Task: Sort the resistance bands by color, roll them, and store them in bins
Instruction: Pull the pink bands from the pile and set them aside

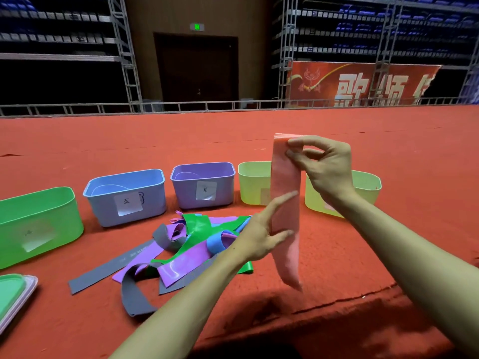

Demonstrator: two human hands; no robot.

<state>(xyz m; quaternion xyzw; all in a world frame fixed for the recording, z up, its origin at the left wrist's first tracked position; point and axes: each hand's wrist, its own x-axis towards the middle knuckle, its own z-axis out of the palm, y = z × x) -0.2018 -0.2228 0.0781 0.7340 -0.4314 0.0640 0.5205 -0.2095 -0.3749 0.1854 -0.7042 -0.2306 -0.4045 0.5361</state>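
Note:
A pink resistance band [285,193] hangs upright in the air. My right hand [324,164] pinches its folded top end between thumb and fingers. My left hand [261,234] touches the band's middle with fingers spread around its left edge. Below and left lies a tangled pile of bands [181,244] in purple, green, blue and grey on the red carpet. Behind the pile stands a row of bins: a green bin [39,216], a blue bin [127,195], a purple bin [204,185] and two yellow-green bins [252,182] [368,185], partly hidden by the band and my right hand.
Stacked lids [13,299] in green and pink lie at the lower left. The carpeted platform's front edge [337,307] drops off below my arms. A metal railing [181,106] runs along the far side.

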